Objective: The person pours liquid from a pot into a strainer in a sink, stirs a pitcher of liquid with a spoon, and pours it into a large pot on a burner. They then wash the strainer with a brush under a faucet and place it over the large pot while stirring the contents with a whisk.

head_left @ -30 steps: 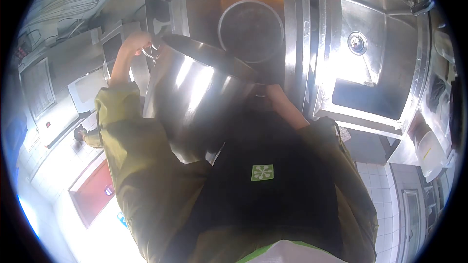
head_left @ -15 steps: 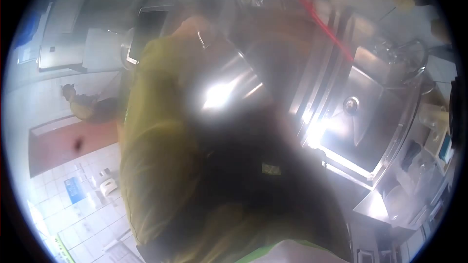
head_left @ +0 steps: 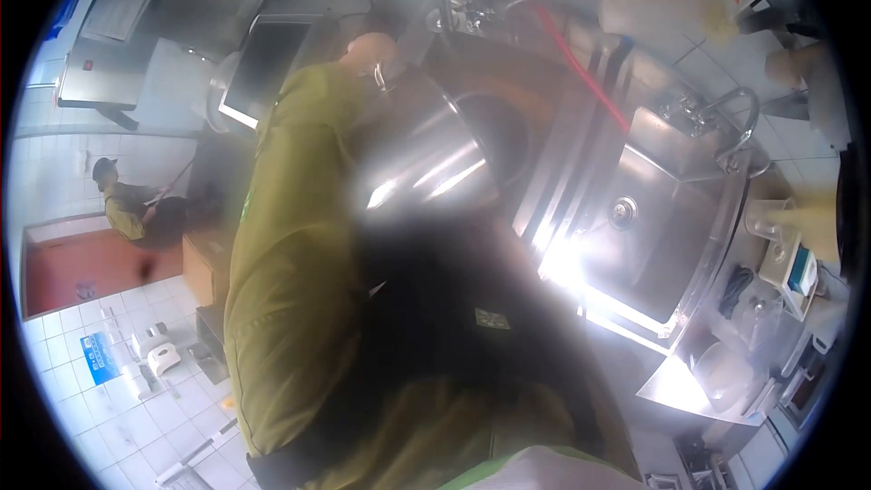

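A large shiny stainless steel pot (head_left: 435,150) is tilted on its side in front of my dark apron, over the sink area. My left arm, in an olive sleeve, reaches along it to the far end. There my left hand (head_left: 370,47) is at the pot's metal loop handle (head_left: 380,78), closed against it; the fingers show only in part. A blurred patch that may be my right forearm lies low beside the pot, and my right hand cannot be made out. The brownish sink basin (head_left: 535,82) lies past the pot.
A second steel sink basin (head_left: 667,209) with a drain and tap (head_left: 744,122) is at the right. A red hose (head_left: 567,50) runs between the basins. Another tap (head_left: 449,0) stands at the top. Containers (head_left: 771,218) crowd the right edge. Another person (head_left: 132,204) stands far left near a cardboard box (head_left: 206,265).
The view has shifted slightly and grown sharper, with the surroundings sliding left. My left hand stays at the pot's handle, and the pot is about as tilted as before.
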A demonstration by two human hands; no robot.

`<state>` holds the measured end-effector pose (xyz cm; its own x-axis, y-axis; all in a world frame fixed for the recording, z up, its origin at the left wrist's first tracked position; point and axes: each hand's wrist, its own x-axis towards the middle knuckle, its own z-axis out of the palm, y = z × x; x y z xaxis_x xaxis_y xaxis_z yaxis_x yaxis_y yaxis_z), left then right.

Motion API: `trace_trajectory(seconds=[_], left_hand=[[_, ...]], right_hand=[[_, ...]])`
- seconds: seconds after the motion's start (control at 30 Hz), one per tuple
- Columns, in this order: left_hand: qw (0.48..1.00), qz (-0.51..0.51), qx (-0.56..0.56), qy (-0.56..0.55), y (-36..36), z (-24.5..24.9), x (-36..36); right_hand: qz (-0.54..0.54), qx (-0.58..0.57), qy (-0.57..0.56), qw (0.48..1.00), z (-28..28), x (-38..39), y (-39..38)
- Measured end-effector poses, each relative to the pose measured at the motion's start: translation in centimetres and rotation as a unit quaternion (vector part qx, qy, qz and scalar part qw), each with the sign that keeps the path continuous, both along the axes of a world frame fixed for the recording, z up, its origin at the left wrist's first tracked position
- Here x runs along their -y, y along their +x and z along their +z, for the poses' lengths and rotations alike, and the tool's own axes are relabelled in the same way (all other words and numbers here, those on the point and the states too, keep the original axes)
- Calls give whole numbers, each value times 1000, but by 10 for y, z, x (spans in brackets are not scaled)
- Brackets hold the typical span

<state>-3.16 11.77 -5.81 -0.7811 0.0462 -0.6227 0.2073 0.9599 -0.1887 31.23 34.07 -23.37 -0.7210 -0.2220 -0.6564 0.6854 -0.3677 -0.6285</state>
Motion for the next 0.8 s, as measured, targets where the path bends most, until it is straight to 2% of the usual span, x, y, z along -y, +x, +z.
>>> trace_trajectory(seconds=[0.1,0.2,0.3,0.4,0.5,0.53,0.6,0.63,0.67,0.7,0.73,0.77,0.8], left_hand=[[995,89,28,-22,-16,-11,-2],[990,140,-25,5,-18,-18,1],[990,137,-32,21,-12,-10,-1],[992,120,38,-27,-8,6,-8],[986,166,-24,-19,-15,-11,5],[996,90,-3,-23,-15,-8,8],[998,-59,18,-10,-5,5,13],[992,-128,8,10,4,15,14],[980,162,-62,94,12,18,13],[989,117,-58,71,11,18,25],[990,22,-85,108,25,26,30],[997,1,-26,78,29,38,35],[969,170,-97,148,39,41,39]], right_hand=[[-1,-6,2,1000,-2,-2,-1],[-4,-15,0,1000,-5,-3,-2],[-9,-29,-6,1000,-11,-3,-1],[-8,-36,-17,999,-15,-2,-1],[19,1,-42,999,-5,-6,3],[31,-24,-76,996,42,-11,-10],[30,-47,-99,993,8,-10,-2],[49,-42,-57,996,0,-8,1],[32,-38,-52,997,41,-13,-10],[50,-49,-29,997,6,-4,-4],[73,-61,-6,995,-27,8,3],[38,-98,-10,994,-33,13,6],[6,-136,-11,991,-35,17,9]])
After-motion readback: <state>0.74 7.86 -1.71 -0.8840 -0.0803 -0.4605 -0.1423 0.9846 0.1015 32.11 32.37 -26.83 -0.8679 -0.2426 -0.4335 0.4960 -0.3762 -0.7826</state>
